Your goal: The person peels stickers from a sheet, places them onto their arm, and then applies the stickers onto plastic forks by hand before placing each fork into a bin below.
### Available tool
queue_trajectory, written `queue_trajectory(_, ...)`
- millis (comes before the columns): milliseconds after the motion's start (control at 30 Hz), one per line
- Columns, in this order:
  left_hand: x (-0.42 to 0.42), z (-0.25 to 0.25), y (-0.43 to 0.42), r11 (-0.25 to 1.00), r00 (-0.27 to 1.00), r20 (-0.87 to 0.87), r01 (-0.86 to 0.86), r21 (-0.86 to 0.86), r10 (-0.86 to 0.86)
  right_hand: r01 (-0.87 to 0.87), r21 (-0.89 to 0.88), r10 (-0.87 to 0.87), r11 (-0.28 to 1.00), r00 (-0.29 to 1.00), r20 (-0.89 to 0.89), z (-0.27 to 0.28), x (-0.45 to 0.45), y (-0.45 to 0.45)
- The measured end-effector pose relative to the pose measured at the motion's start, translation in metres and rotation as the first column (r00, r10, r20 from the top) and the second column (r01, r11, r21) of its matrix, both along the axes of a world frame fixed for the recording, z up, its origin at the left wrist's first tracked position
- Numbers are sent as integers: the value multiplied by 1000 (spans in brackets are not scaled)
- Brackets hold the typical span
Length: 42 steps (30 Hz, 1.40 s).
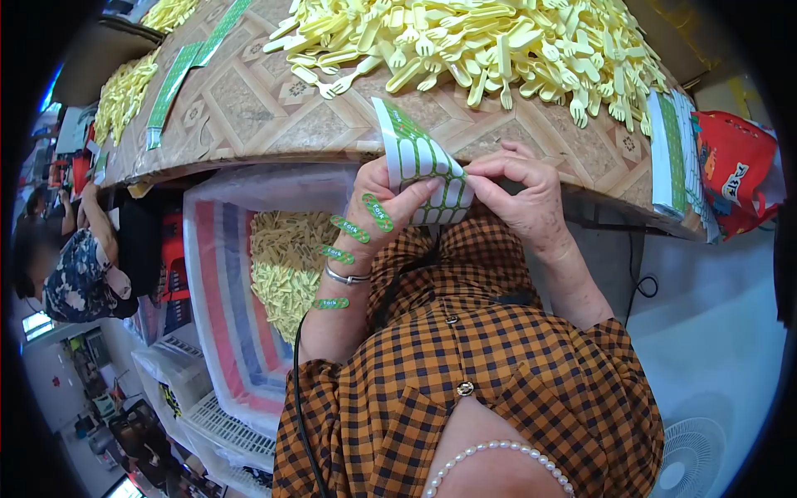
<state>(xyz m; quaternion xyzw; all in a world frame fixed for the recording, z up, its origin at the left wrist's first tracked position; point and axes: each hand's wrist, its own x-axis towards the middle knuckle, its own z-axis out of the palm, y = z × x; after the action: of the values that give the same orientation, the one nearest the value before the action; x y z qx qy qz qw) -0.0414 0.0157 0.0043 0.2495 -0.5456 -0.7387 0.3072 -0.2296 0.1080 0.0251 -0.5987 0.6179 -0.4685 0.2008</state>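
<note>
My left hand [383, 203] is closed on a curled sticker sheet [407, 158], white with rows of green label outlines, thumb across its front. My right hand [527, 195] pinches at the sheet's right edge; whether a loose sticker lies between those fingertips cannot be made out. Several green stickers marked "Fork" [350, 229] are stuck along the back of my left hand and forearm. Beyond both hands, a large heap of small pale-yellow plastic forks [506, 50] covers the far part of the patterned table [249, 108].
Left of my lap, a striped lined bin [217, 274] holds more yellow pieces. Green-and-white sticker sheets [667, 153] lie at the table's right, beside a red bag [735, 170]. Another person [83, 266] sits at the left. A white fan [689, 452] stands at lower right.
</note>
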Motion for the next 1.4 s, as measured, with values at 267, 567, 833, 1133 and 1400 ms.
queue_trajectory(267, 8, 3, -2, 992, 995, -26, 93, -82, -96, 0, 123, -80, 992, 760, 646, -8, -10, 7)
queue_trajectory(567, 6, 3, 0, 993, 996, -18, 87, -78, -88, 30, -185, -64, 982, 981, -182, -5, 6, 7)
queue_trajectory(833, 11, 5, -1, 980, 989, 7, 146, -139, -146, -31, 146, -46, 989, 865, 499, -2, -7, 7)
queue_trajectory(1133, 8, -7, 4, 983, 996, -4, -86, -165, 86, -342, 76, 158, 937, 605, 780, -6, -13, 19)
queue_trajectory(1400, 45, 0, -21, 999, 999, -26, 37, -6, -38, -317, 449, 70, 835, 871, 486, -15, -4, 14)
